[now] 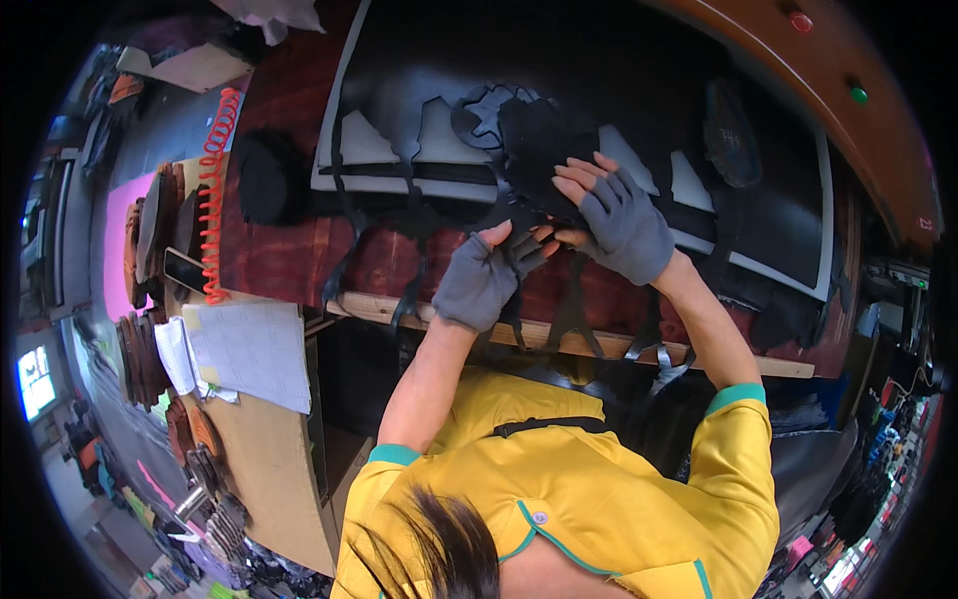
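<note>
A dark black cut piece (539, 135), leather-like, maybe several layers, is tilted up over the work surface. My right hand (621, 222), in a grey fingerless glove, grips its right side, fingertips laid across it. At its lower end my left hand (479, 278), gloved the same way, has its fingers curled in and its thumb up against the edge; the exact contact is partly hidden. Just left of the piece lies a shaped metal-edged cutting die (486, 112). Under everything spreads a black sheet (399, 70) with cut-out gaps showing the pale board (364, 140) beneath.
Ragged black offcut strips (571, 314) hang over the wooden front edge (454, 317). A dark round pile (271, 178) sits at left, near a red coiled hose (214, 190). Another dark oval die-like shape (731, 135) lies right. A brown machine beam (848, 110) with buttons spans the upper right.
</note>
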The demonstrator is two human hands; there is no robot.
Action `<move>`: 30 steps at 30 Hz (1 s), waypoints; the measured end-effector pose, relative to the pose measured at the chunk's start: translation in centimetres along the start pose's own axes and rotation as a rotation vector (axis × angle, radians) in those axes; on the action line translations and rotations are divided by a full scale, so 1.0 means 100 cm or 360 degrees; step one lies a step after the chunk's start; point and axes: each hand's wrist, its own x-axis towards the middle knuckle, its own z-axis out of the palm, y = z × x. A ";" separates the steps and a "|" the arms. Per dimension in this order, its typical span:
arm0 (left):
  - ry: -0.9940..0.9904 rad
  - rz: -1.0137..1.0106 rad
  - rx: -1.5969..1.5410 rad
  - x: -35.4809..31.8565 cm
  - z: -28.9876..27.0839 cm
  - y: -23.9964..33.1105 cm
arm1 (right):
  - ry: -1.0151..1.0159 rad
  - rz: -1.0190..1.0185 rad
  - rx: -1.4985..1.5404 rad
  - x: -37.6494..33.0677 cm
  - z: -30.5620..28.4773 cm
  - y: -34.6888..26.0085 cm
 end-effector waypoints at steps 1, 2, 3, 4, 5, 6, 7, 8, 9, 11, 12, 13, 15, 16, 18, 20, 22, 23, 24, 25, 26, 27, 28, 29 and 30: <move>0.0079 0.0022 0.0145 -0.003 0.005 0.002 | -0.0060 0.0052 0.0047 0.001 -0.001 0.005; 0.0044 0.0066 0.0223 -0.009 0.011 0.004 | -0.0069 0.0050 0.0060 0.003 -0.002 0.010; 0.0100 0.0058 0.0459 -0.017 0.018 0.007 | -0.0102 0.0094 0.0078 0.005 -0.003 0.013; 0.0429 0.0076 0.0903 -0.027 0.025 0.009 | -0.0141 0.0121 0.0093 0.007 -0.004 0.016; 0.0628 0.0149 0.1317 -0.042 0.033 0.010 | -0.0063 0.0178 0.0177 0.008 -0.004 0.017; 0.0779 0.0255 0.1711 -0.056 0.041 0.013 | -0.0028 0.0231 0.0224 0.009 -0.003 0.017; 0.0723 0.0362 0.2173 -0.071 0.050 0.018 | -0.0021 0.0243 0.0277 0.009 -0.001 0.016; 0.0642 0.0418 0.2618 -0.079 0.058 0.025 | 0.0026 0.0265 0.0328 0.010 0.001 0.015; 0.0733 0.0517 0.2840 -0.077 0.066 0.033 | 0.0039 0.0189 0.0269 0.009 0.003 0.013; 0.0690 0.1128 0.2663 -0.048 0.077 0.048 | 0.0127 0.0069 0.0159 0.007 0.005 0.011; 0.0592 0.1462 0.2860 -0.024 0.080 0.059 | 0.0127 0.0067 0.0183 0.006 0.006 0.011; 0.0725 0.1538 0.3099 0.006 0.081 0.068 | 0.0118 0.0088 0.0205 0.004 0.006 0.011; 0.0865 0.1582 0.3620 0.064 0.082 0.086 | 0.0112 0.0110 0.0247 0.000 0.005 0.012; 0.0819 0.1513 0.3675 0.076 0.079 0.091 | 0.0120 0.0114 0.0267 -0.002 0.005 0.012; 0.0732 0.1037 0.3762 0.094 0.074 0.098 | 0.0254 0.0215 0.0392 -0.006 0.006 0.012; 0.0792 0.0825 0.3713 0.097 0.073 0.101 | 0.0502 0.0421 0.0619 -0.010 0.010 0.013; 0.0790 0.0865 0.3716 0.091 0.073 0.100 | 0.0697 0.0477 0.0687 -0.013 0.015 0.017; 0.0796 0.0791 0.3569 0.089 0.074 0.100 | 0.0759 0.0478 0.0694 -0.013 0.017 0.022; 0.0778 0.0729 0.3421 0.089 0.074 0.100 | 0.0826 0.0478 0.0701 -0.013 0.017 0.028; 0.0746 0.0743 0.3262 0.090 0.075 0.100 | 0.0925 0.0460 0.0504 -0.010 0.016 0.036; 0.0759 0.0662 0.3158 0.091 0.074 0.100 | 0.0826 0.0697 0.0651 -0.008 0.013 0.047; 0.0758 0.0655 0.3045 0.093 0.073 0.100 | 0.0720 0.0932 0.0796 -0.005 0.006 0.060; 0.0769 0.0610 0.2959 0.095 0.072 0.101 | 0.0654 0.1105 0.0922 0.000 -0.002 0.073; 0.0689 0.0618 0.3028 0.096 0.070 0.102 | 0.0646 0.1254 0.0952 0.006 -0.010 0.087; 0.0619 0.0585 0.3119 0.096 0.068 0.102 | 0.0681 0.1345 0.0966 0.012 -0.019 0.100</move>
